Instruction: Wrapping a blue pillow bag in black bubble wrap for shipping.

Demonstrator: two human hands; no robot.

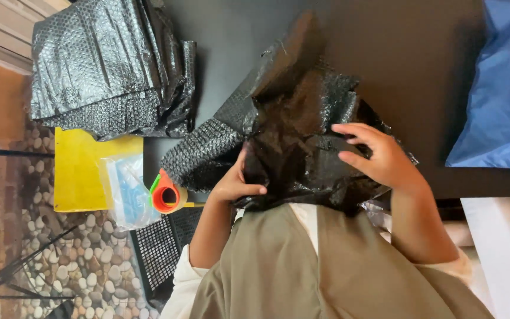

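A crumpled sheet of black bubble wrap [293,127] lies bunched around a dark object on the black table [420,53], right in front of me. My left hand [237,180] pinches the wrap's near left edge between thumb and fingers. My right hand [379,156] rests on the wrap's right side, fingers spread and pressing it down. What the wrap covers is mostly hidden.
A stack of folded black bubble wrap [107,65] lies at the far left. Near it sit a yellow board [78,171], a clear plastic bag [126,189] and an orange tape dispenser [166,194]. A blue bag [503,88] lies at the right. Pebbled floor lies left.
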